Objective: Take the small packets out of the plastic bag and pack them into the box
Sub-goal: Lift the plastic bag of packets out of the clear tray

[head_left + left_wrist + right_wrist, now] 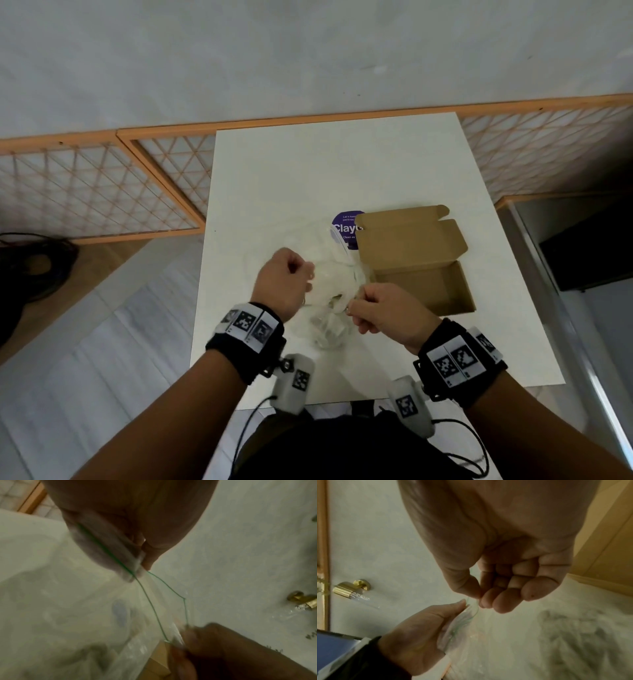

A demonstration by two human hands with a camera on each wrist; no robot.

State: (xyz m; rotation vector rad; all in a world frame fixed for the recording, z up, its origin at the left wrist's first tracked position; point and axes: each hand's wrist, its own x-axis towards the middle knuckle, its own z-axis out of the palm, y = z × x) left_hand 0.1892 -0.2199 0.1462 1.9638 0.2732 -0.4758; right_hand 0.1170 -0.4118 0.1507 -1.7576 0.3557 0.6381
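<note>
Both hands are on the clear plastic bag (330,291), which sits on the white surface (308,178) right in front of the person, just left of the open cardboard box (416,260). The left hand (282,282) has its fingers curled in and is pinching the bag's top edge on the left side; in the left wrist view you can see the plastic bunched between thumb and fingers (145,555), with the bag's thin green seal line (150,605) running off from the pinch. The right hand (387,313) pinches the opposite side of the bag's mouth between thumb and fingertips (489,600) (the other fingers are curled up next to them). The green line splits into two strands between the hands, so the mouth looks parted there.

Small packets (334,301) show as pale lumps through the plastic, too blurry to count. The box lies with its lid flap folded back away from the person, and its near compartment shows only bare cardboard. A purple round sticker or card (346,228) with white lettering peeks out from behind the box's far left corner, partly under the bag.

Black wristbands (245,337) with printed markers sit on both wrists. A brass-coloured fitting (351,588) shows on the wall in the wrist views.
</note>
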